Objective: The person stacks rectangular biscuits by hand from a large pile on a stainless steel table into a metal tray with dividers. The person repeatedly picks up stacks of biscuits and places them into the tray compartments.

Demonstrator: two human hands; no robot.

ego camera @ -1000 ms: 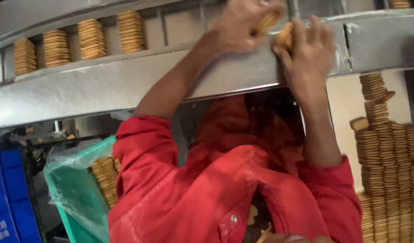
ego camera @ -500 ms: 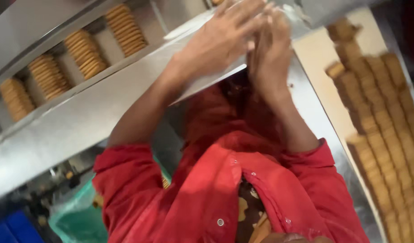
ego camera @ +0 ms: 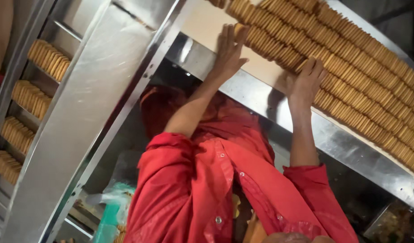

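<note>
Golden biscuit row [ego camera: 279, 45] between left hand [ego camera: 228, 51] and right hand [ego camera: 307, 83].

Biscuits: we are seeing round, golden-brown biscuits [ego camera: 351, 58] standing on edge, packed face to face.
Arrangement: they are forming several long parallel rows running slantwise across the pale belt [ego camera: 202, 22].
Row between the hands: we are looking at a short stretch of one row [ego camera: 274, 47], lying tilted like the rest and bracketed at both ends.
Left end: it is touching the left hand [ego camera: 228, 51], whose flat fingers [ego camera: 225, 38] are pressing against it.
Right end: it is meeting the right hand [ego camera: 306, 83], palm spread on the biscuits.
</note>
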